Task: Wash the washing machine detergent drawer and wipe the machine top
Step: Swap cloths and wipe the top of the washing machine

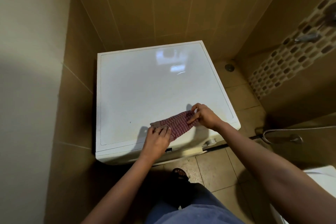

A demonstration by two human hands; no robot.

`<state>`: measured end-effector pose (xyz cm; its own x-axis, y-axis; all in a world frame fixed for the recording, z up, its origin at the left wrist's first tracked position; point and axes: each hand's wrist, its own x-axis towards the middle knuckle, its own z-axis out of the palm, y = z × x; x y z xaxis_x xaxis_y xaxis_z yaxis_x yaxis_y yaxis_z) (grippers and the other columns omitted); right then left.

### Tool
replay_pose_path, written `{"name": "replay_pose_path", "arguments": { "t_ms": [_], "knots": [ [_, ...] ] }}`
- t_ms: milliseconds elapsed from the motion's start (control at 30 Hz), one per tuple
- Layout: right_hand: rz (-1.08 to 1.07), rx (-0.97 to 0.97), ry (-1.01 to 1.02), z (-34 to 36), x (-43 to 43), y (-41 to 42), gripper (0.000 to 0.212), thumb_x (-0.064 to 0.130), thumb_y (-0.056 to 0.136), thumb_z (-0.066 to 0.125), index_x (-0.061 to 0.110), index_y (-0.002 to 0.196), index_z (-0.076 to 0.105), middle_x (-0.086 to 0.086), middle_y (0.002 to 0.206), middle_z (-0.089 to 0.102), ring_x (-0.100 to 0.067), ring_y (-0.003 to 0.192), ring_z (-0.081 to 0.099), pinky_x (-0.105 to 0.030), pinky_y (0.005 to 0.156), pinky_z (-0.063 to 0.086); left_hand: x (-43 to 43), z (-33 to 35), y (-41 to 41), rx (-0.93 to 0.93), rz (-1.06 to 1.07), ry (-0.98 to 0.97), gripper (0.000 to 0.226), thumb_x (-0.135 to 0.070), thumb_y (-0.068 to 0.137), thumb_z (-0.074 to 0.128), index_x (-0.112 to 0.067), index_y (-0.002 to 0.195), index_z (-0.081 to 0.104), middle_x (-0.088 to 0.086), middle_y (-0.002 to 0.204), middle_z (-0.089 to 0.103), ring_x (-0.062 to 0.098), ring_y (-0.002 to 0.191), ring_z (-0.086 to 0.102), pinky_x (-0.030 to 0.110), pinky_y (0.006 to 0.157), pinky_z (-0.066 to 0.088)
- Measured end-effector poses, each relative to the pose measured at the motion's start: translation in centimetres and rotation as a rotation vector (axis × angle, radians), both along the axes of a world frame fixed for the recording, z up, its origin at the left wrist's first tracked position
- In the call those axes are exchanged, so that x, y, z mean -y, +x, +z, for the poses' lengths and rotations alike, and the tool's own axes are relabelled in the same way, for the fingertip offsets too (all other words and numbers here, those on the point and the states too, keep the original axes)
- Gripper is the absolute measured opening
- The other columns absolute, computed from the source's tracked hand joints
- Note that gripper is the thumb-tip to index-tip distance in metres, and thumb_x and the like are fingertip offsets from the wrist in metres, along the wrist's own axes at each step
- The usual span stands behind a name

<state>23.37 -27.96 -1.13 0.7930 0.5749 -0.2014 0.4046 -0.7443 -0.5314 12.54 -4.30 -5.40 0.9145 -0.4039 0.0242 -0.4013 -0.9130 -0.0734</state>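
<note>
A white washing machine (145, 82) stands in a tiled corner, its flat top facing me. On the near right part of that top lies a red-and-white checked cloth (177, 123), bunched into a long strip. My left hand (158, 139) pinches the cloth's left end, a ring on one finger. My right hand (204, 116) pinches its right end with fingers and thumb. The detergent drawer is not in view; only the front panel's edge and a silver knob (211, 141) show below the top.
Brown tiled walls close in behind and left of the machine. A floor drain (229, 67) lies to its right, a metal hose (283, 133) runs along the floor, and taps (307, 37) stick out of the mosaic wall. My sandalled foot (179, 172) stands before the machine.
</note>
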Motion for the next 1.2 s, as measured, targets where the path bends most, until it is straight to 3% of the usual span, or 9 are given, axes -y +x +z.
{"name": "replay_pose_path", "arguments": {
  "t_ms": [133,233,333,400,533,733,933,1067,1200],
  "knots": [
    [-0.161,-0.158,-0.034,0.2,0.9,-1.2,0.031,-0.007,0.085,0.056,0.015,0.090,0.078,-0.009,0.124,0.052,-0.021,0.114,0.049,-0.022,0.094,0.045,-1.6,0.5,-1.4,-0.031,0.078,-0.167,0.058,-0.061,0.086,0.037,-0.020,0.103,0.075,-0.003,0.098,0.075,0.020,0.086,0.068,0.037,0.075,0.049],
    [-0.447,-0.178,0.027,0.3,0.4,-1.9,0.031,-0.006,0.087,0.050,0.010,0.090,0.076,-0.009,0.112,0.065,-0.019,0.097,0.058,-0.028,0.091,0.047,-1.6,2.0,-0.7,-0.092,0.338,-0.457,0.051,-0.056,0.092,0.038,-0.018,0.091,0.073,0.000,0.081,0.071,0.021,0.075,0.064,0.033,0.070,0.049],
    [-0.636,-0.166,0.090,0.0,-1.0,-2.1,0.022,0.014,0.091,0.056,0.004,0.109,0.064,-0.011,0.108,0.067,-0.023,0.094,0.063,-0.032,0.084,0.052,-0.7,3.0,0.8,-0.138,0.550,-0.623,0.032,-0.041,0.093,0.056,-0.011,0.102,0.062,0.004,0.093,0.063,0.023,0.082,0.062,0.031,0.064,0.047],
    [-0.641,-0.208,0.070,-0.3,-2.1,-1.9,0.036,0.025,0.089,0.062,0.003,0.116,0.057,-0.010,0.108,0.064,-0.025,0.096,0.062,-0.038,0.084,0.054,-0.3,3.3,1.9,-0.280,0.596,-0.622,0.033,-0.036,0.090,0.063,-0.012,0.112,0.055,0.003,0.104,0.061,0.022,0.091,0.060,0.032,0.068,0.049],
    [-0.595,-0.214,-0.031,-1.4,-3.3,-1.5,0.038,0.023,0.082,0.070,0.005,0.113,0.057,-0.014,0.109,0.063,-0.030,0.098,0.060,-0.044,0.085,0.053,-0.5,3.2,2.9,-0.388,0.634,-0.582,0.027,-0.030,0.084,0.072,-0.015,0.100,0.056,0.001,0.099,0.062,0.020,0.089,0.060,0.033,0.072,0.050],
    [-0.650,-0.206,-0.082,-2.1,-3.4,-1.4,0.012,0.017,0.079,0.066,0.015,0.083,0.056,-0.011,0.096,0.061,-0.028,0.091,0.059,-0.040,0.076,0.053,-1.6,3.3,3.7,-0.314,0.511,-0.622,0.009,-0.021,0.089,0.064,-0.016,0.085,0.057,-0.002,0.081,0.061,0.019,0.075,0.059,0.027,0.057,0.037],
    [-0.748,-0.189,-0.216,-2.2,-4.4,-2.0,0.042,0.033,0.090,0.059,0.004,0.116,0.044,-0.014,0.109,0.057,-0.033,0.100,0.059,-0.045,0.081,0.052,-1.8,2.8,4.3,-0.210,0.472,-0.394,0.016,-0.019,0.092,0.060,-0.010,0.104,0.056,0.007,0.103,0.059,0.027,0.092,0.056,0.038,0.071,0.048],
    [-0.712,-0.222,-0.254,-2.3,-4.2,-2.1,0.056,0.045,0.084,0.065,0.006,0.117,0.042,-0.011,0.109,0.059,-0.031,0.100,0.060,-0.044,0.082,0.052,-1.0,1.9,3.4,-0.126,0.188,-0.487,0.013,-0.006,0.083,0.066,-0.006,0.096,0.062,0.011,0.091,0.062,0.034,0.079,0.060,0.040,0.063,0.050],
    [-0.626,-0.243,-0.254,-1.7,-4.3,-1.7,0.038,0.041,0.088,0.059,0.010,0.107,0.051,-0.009,0.104,0.062,-0.031,0.101,0.057,-0.043,0.082,0.051,-0.6,0.9,2.3,-0.306,0.196,-0.375,0.025,-0.019,0.092,0.056,-0.012,0.115,0.058,0.007,0.114,0.059,0.029,0.108,0.052,0.039,0.087,0.044]
  ]
}}
